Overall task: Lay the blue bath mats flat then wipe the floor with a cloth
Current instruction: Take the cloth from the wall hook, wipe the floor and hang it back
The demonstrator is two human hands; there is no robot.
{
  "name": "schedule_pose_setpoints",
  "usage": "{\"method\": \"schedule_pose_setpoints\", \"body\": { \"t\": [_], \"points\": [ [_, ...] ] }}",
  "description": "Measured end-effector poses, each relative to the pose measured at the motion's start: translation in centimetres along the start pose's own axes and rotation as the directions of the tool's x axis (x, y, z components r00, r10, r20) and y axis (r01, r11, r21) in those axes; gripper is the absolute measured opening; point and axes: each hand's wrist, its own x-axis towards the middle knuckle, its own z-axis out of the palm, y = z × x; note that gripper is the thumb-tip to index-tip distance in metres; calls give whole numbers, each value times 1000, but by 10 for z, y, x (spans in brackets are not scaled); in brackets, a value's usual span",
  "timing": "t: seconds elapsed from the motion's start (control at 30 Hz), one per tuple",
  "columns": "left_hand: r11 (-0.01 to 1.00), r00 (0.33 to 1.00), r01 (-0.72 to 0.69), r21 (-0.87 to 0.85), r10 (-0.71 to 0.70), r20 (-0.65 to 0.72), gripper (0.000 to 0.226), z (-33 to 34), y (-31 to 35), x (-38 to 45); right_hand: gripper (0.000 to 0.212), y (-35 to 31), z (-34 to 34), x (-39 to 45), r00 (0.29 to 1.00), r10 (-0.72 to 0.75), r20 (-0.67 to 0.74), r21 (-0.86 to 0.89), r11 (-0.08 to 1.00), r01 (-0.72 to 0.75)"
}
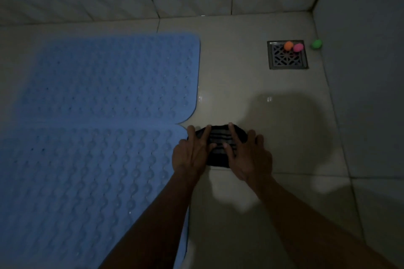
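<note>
Both hands pressed one dark striped cloth (220, 146) onto the floor (284, 129) just right of the two blue bath mats (105, 116), lying flat: left hand (190, 155) and right hand (247, 159) with fingers straight and spread, likely for pressure. Three small balls (293, 46) sat by the far drain (287, 54).

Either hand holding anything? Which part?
Nothing gripped. Both hands, left and right, press flat with spread fingers on the top of the cloth.
</note>
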Motion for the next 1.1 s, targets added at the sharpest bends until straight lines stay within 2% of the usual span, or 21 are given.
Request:
{"method": "schedule_pose_setpoints", "body": {
  "t": [0.33,0.57,0.83,0.97,1.1],
  "points": [
    [992,995,-97,-83,99,24,61,39,-17,-80,61,-12,12,-96,996,86,-39,-25,996,-87],
    [967,992,-90,-238,108,66,61,67,-29,-137,60,-18,29,-161,993,113,-42,-71,991,-116],
    [972,983,-183,-149,185,-2,63,86,-42,-197,60,-28,42,-221,982,188,15,-71,980,-186],
    [973,991,-126,-195,134,28,62,92,-44,-215,60,-30,51,-243,985,155,-71,-82,984,-160],
    [971,991,-128,-203,120,-54,61,98,-44,-227,60,-27,61,-252,984,137,-113,-62,987,-145]
  ]
}}
